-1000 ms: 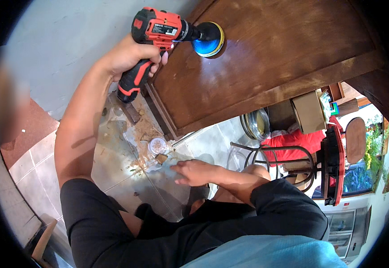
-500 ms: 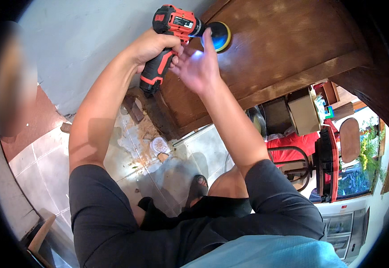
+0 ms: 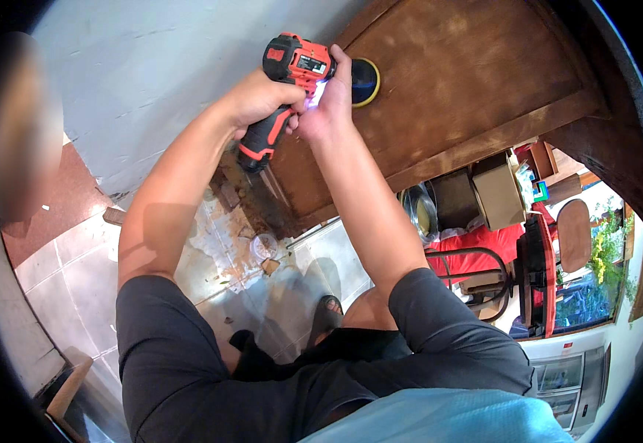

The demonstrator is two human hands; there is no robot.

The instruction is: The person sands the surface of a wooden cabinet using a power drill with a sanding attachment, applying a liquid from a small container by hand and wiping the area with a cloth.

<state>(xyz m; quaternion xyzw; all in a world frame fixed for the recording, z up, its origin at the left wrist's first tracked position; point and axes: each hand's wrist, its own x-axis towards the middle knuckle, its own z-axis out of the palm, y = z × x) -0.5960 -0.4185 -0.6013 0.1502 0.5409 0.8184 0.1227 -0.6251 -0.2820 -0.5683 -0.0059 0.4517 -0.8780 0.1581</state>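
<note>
My left hand [image 3: 255, 100] is wrapped round the grip of a red and black cordless drill [image 3: 310, 63]. At the drill's front, my right hand [image 3: 329, 111] cups the chuck end from below, its thumb up along the side; its other fingers are partly hidden. A round disc pad [image 3: 366, 83] with a yellow rim is fitted to the drill and faces a brown wooden panel [image 3: 462, 66], touching or very close to it. The drill's lamp glows against my right palm.
A pale grey wall [image 3: 152, 66] rises at the left. On the stained tile floor sit a small round tub [image 3: 264, 246] and scattered debris. A cardboard box [image 3: 497, 190], red cloth [image 3: 476, 244] and a chair frame [image 3: 510, 277] stand at the right.
The drill and pad have moved slightly down in the picture. My right hand, open beside the chuck before, has closed round the front of the drill.
</note>
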